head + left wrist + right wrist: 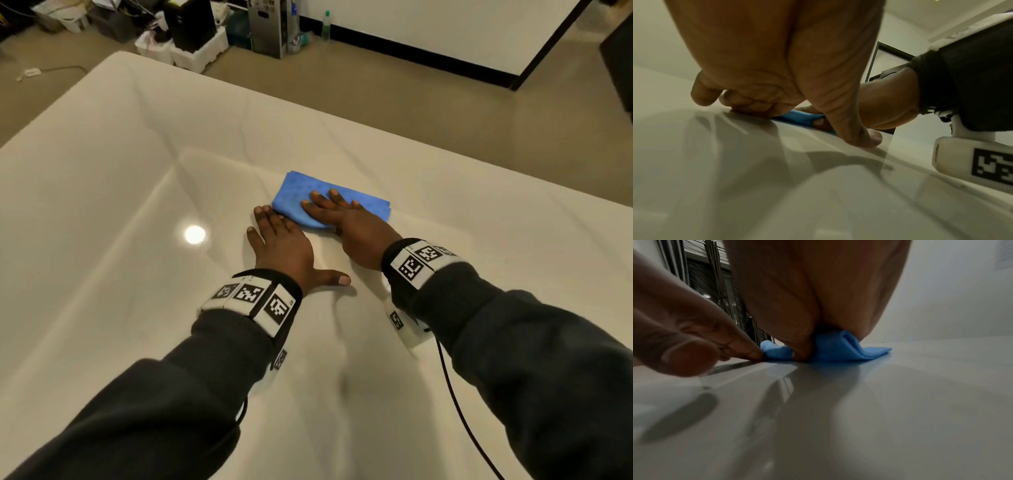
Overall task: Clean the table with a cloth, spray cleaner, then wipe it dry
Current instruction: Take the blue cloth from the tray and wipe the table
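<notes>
My two arms reach out over the shiny white table (102,212). I have dark sleeves (513,342) on, and bands with black and white square codes (251,298) go round both wrists. A black wire (455,404) runs along under my right arm.

My left hand (284,246) lies flat on the table, just beside the blue cloth (298,198). Its fingers are straight and spread out, and the thumb sticks out to the side. The tips of the longest fingers (265,210) touch the near left edge of the cloth. This hand is loose and holds nothing.

My right hand (349,222) is flat too. Its fingers lie straight on top of the cloth and press it down onto the table. It is not clenched. In the right wrist view the cloth (838,348) bunches up a bit under my palm.

The cloth is folded into a small pad. It sits near the middle of the table, a bit past my hands. A bright spot of light (195,234) shines on the table, left of the cloth.

Past the far edge of the table, on the floor, are white foam blocks (198,51), a tall box (270,31) and a green bottle (326,25) by the wall.
</notes>
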